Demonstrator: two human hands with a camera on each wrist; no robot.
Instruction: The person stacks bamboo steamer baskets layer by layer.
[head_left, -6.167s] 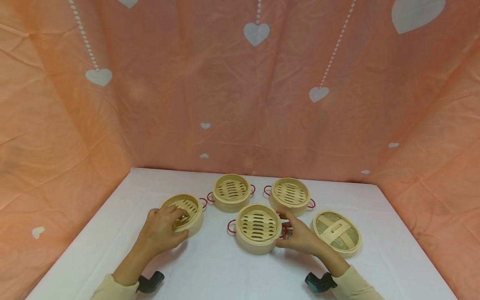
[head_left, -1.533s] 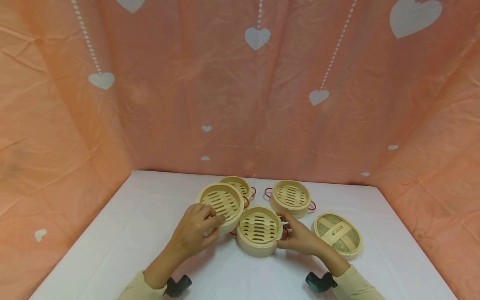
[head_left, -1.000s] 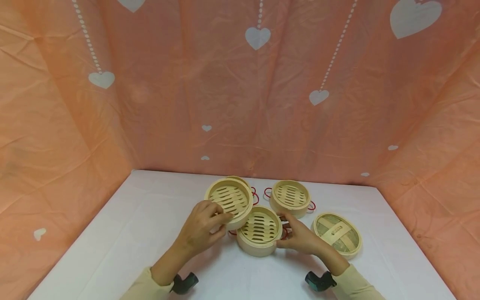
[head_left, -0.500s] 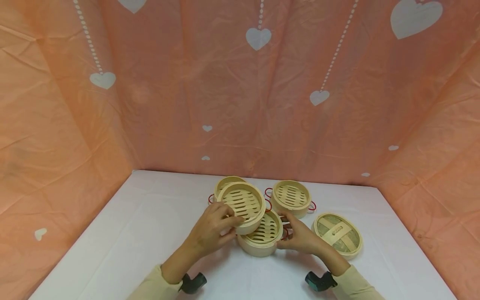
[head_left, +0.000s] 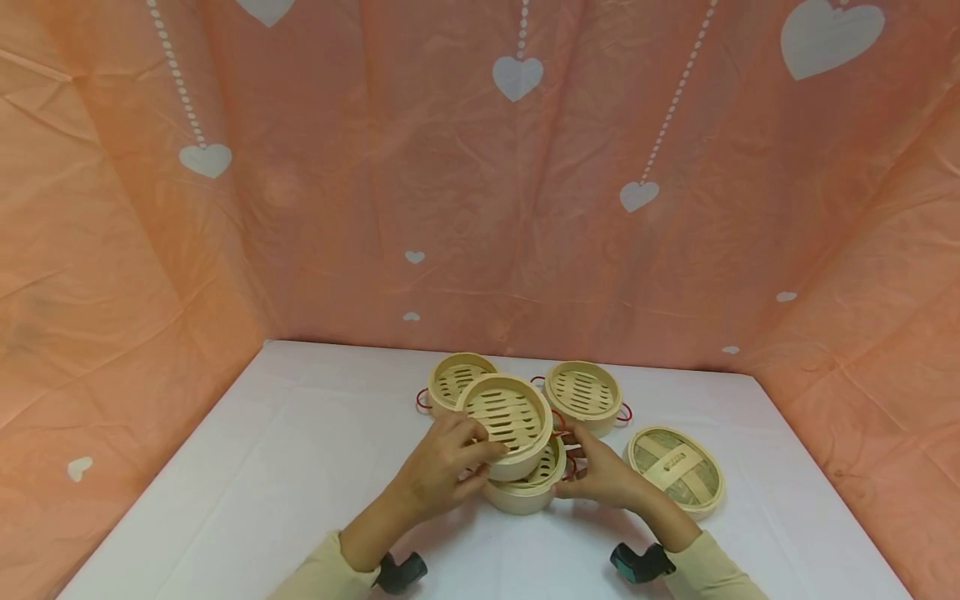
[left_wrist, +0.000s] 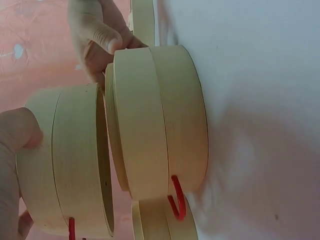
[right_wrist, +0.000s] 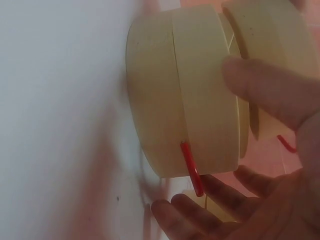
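Observation:
My left hand (head_left: 442, 471) grips the near left side of a round bamboo steamer basket (head_left: 507, 410) with a slatted floor and red handles. That raised basket (left_wrist: 75, 155) hangs slightly tilted over a second steamer basket (head_left: 519, 502), with a gap between them in the left wrist view. The lower basket (right_wrist: 200, 95) stands on the table, partly covered in the head view. My right hand (head_left: 603, 475) holds its right side, the thumb (right_wrist: 250, 82) against the wall near the rim and the fingers (right_wrist: 225, 195) around the far side by the red handle.
Two more steamer baskets, one at back left (head_left: 450, 379) and one at back right (head_left: 581, 392), stand behind. A woven bamboo lid (head_left: 675, 471) lies right of my right hand. An orange curtain (head_left: 480, 208) with white hearts encloses the white table (head_left: 225, 500).
My left hand has lifted its steamer basket from the left side of the table and carried it right, over the front basket. My right hand has stayed at the front basket's side.

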